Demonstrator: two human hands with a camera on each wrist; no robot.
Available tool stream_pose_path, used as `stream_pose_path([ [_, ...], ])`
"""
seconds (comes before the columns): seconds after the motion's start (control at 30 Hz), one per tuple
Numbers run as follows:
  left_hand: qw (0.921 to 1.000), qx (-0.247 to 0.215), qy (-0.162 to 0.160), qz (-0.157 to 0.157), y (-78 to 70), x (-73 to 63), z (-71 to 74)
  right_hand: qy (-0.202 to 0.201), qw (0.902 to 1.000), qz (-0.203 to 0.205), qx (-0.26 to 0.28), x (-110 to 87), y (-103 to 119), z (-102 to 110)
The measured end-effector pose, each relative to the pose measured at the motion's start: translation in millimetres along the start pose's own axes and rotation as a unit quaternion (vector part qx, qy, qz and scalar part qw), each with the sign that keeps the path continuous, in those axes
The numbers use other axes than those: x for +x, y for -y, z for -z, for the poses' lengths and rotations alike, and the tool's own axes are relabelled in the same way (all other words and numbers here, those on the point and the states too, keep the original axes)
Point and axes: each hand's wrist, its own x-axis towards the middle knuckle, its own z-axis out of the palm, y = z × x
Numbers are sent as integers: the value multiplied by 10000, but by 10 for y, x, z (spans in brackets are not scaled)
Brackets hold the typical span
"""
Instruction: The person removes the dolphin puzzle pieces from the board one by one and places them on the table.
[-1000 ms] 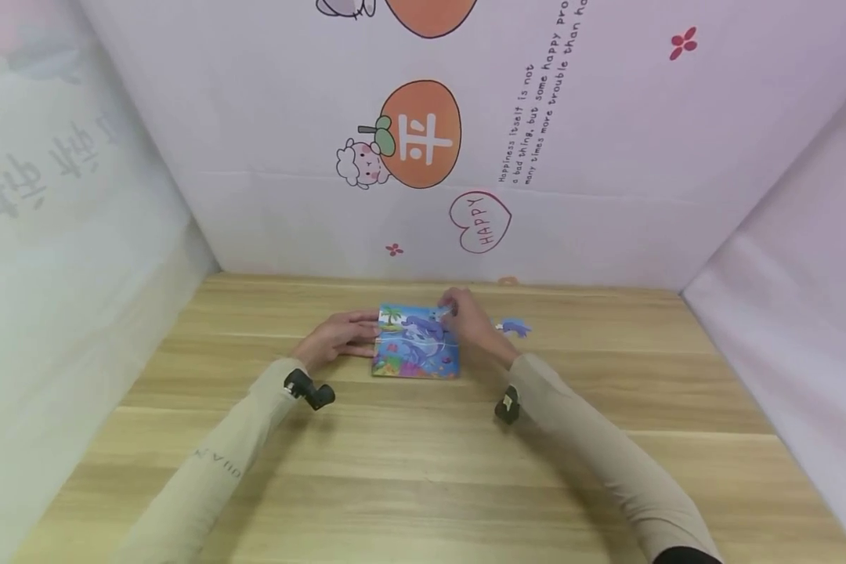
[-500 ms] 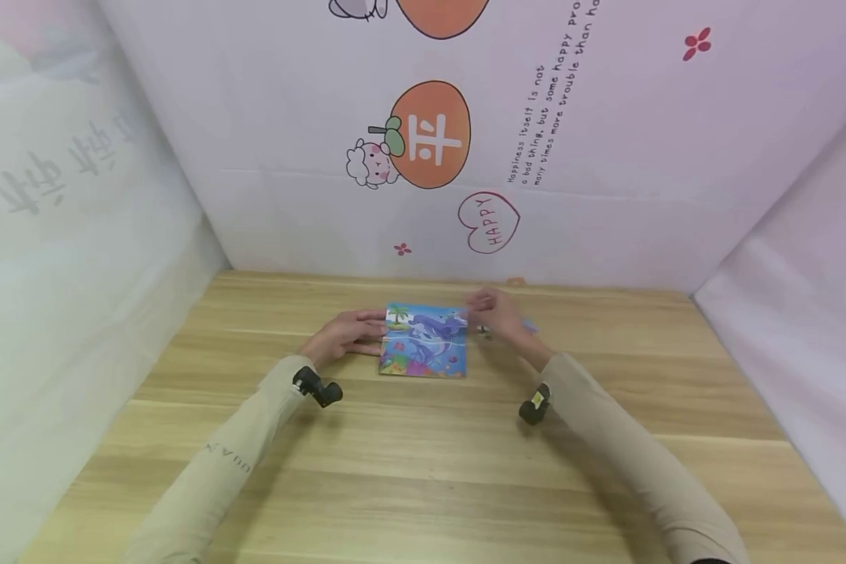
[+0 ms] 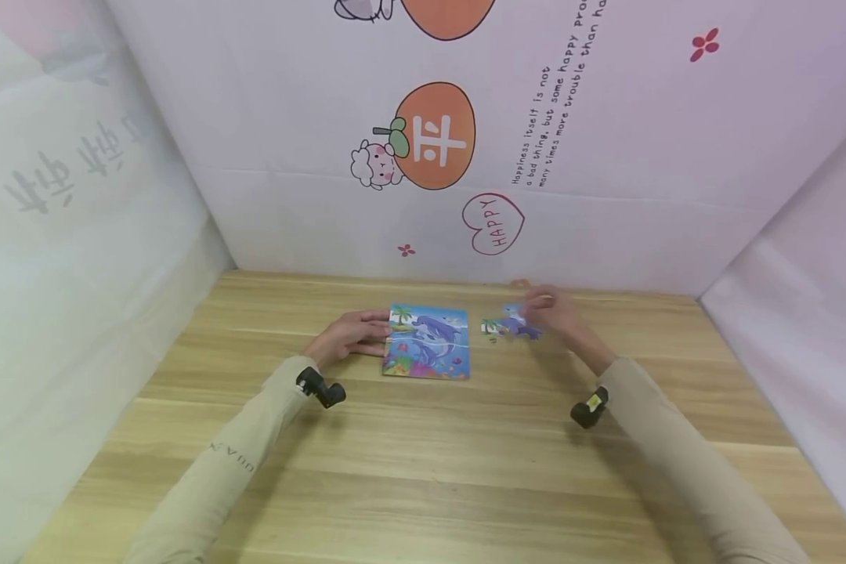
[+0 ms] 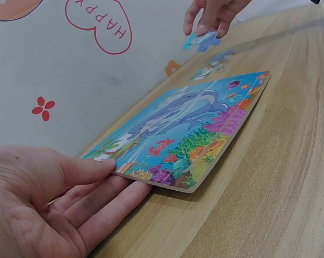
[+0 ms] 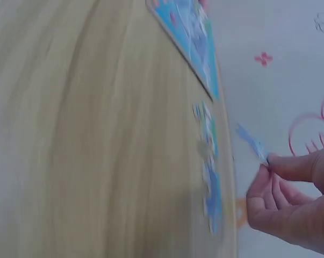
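A jigsaw puzzle [image 3: 428, 345] with a dolphin and coral picture lies on the wooden table. At its left edge my left hand [image 3: 352, 335] grips the board, thumb [image 4: 89, 169] on top and fingers [image 4: 116, 212] beneath the rim. To the right of the board, my right hand [image 3: 555, 313] pinches a blue jigsaw piece [image 5: 253, 144] between thumb and fingertips, raised over the table. Just below that hand lie more loose pieces: one with a palm tree [image 3: 491, 326] and a purple-blue dolphin piece [image 3: 527, 331].
A white printed cloth wall [image 3: 296, 211] rises right behind the table's back edge. Cloth sides stand at the left [image 3: 77, 258] and right [image 3: 804, 258]. The wooden tabletop [image 3: 423, 470] stretches toward the front.
My right hand has moved from the board's upper right corner out to the right, carrying a jigsaw piece to the loose pieces. My left hand keeps its place at the board's left edge.
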Motion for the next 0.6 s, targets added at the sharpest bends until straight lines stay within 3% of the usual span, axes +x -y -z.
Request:
stream_pose_path([
  [0.13, 10000, 10, -8, 21, 8, 5, 2, 247, 9988, -431, 45, -63, -14, 304],
  [0.27, 10000, -31, -47, 60, 9, 3, 14, 498, 9950, -771, -390, -135, -56, 571],
  [0.4, 10000, -35, -70, 42, -12, 1, 9, 379, 9921, -924, -765, -203, -121, 703],
  [0.5, 10000, -4, -48, 18, -19, 0, -1, 94, 9867, -700, -1466, -233, -195, 711],
  [0.6, 10000, 31, -25, 13, -9, -4, -7, -196, 9685, -297, -2465, -232, -276, 674],
])
